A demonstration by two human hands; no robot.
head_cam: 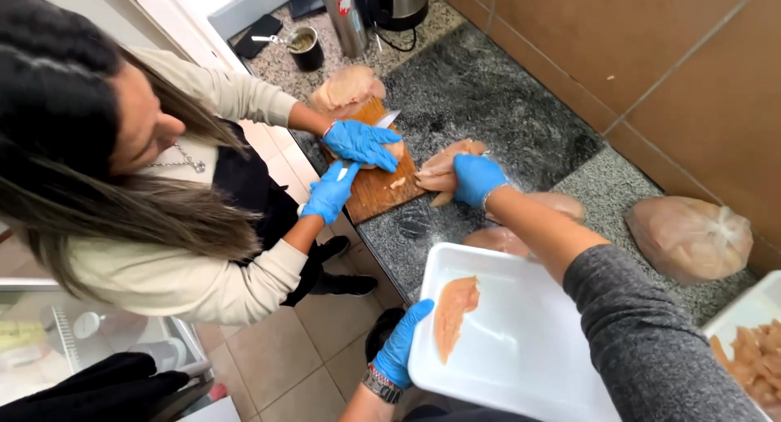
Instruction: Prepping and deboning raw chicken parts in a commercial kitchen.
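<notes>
Our right hand (476,178), in a blue glove, closes on a pale raw chicken fillet (443,171) lying on the speckled grey stone counter (488,89) beside the brown wooden cutting board (376,186). We should pinch it firmly, since it looks slippery. Our left hand (403,349) grips the rim of the white foam tray (521,341), best kept level, where one fillet strip (454,312) already lies. Across from us, a co-worker's gloved hands (358,141) cut on the board.

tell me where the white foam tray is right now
In the head view the white foam tray sits low centre, its edge gripped by the left hand, one chicken fillet on it.
</notes>
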